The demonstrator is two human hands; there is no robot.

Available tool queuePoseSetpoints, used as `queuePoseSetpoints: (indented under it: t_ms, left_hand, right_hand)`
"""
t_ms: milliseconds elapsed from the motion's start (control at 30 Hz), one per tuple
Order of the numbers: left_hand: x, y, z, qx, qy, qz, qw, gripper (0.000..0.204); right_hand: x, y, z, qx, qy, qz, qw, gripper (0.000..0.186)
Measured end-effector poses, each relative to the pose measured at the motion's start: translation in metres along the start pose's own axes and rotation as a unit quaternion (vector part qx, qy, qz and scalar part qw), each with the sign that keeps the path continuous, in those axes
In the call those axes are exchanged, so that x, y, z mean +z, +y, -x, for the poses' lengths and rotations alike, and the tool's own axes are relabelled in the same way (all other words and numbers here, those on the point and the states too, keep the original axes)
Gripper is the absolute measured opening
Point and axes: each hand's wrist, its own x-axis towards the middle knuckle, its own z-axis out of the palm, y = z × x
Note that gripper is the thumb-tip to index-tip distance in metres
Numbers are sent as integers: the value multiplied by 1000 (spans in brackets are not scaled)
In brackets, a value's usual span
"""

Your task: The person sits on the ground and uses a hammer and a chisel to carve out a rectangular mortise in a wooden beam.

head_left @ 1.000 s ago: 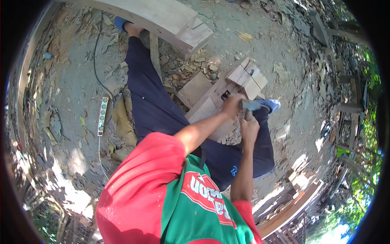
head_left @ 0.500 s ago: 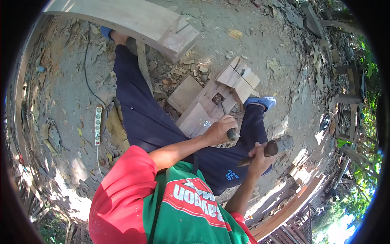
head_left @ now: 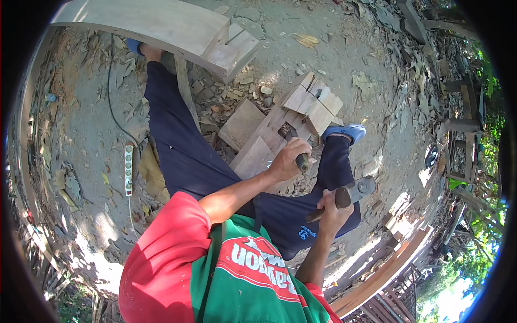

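My left hand point(head_left: 291, 160) is closed round the dark handle of a chisel point(head_left: 302, 162). Its blade, mostly hidden by the hand, points toward a square hole point(head_left: 285, 130) cut in a thick timber point(head_left: 253, 157) between my legs. To the right, above my thigh, my right hand point(head_left: 333, 214) grips a hammer point(head_left: 364, 187) with a brown wooden handle and a grey metal head. The hammer is held apart from the chisel's butt. Saw-cut blocks point(head_left: 318, 103) form the timber's far end.
A large notched beam point(head_left: 145, 24) crosses the far left. Beside the timber lie a flat wood piece point(head_left: 241, 125) and wood chips point(head_left: 235, 92). A power strip point(head_left: 128, 169) with its cord is on the ground at left. A long plank point(head_left: 382, 274) lies at lower right.
The hammer has come left, closer to the chisel. My left hand has shifted slightly up and left, still round the chisel handle. The whole view has moved a little.
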Motion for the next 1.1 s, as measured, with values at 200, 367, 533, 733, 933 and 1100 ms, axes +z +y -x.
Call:
queuePoseSetpoints:
  t_ms: [200,367,533,733,933,1100]
  left_hand:
    - [7,-2,5,-22,37,3,999,26]
    - [5,0,5,-23,46,12,999,25]
    - [4,-5,6,-17,36,17,999,26]
    - [4,-14,1,16,39,54,998,26]
    - [19,-85,-13,-48,122,79,988,27]
    - [-1,-6,3,-64,15,35,997,30]
  right_hand:
    - [4,0,0,2,-23,32,999,19]
    - [7,3,1,12,-41,65,997,19]
    - [7,3,2,-31,-63,133,989,20]
    - [12,41,-9,-221,-71,282,931,21]
    - [41,63,-71,-165,-96,281,941,16]
    - [-31,37,-48,-139,-17,283,949,18]
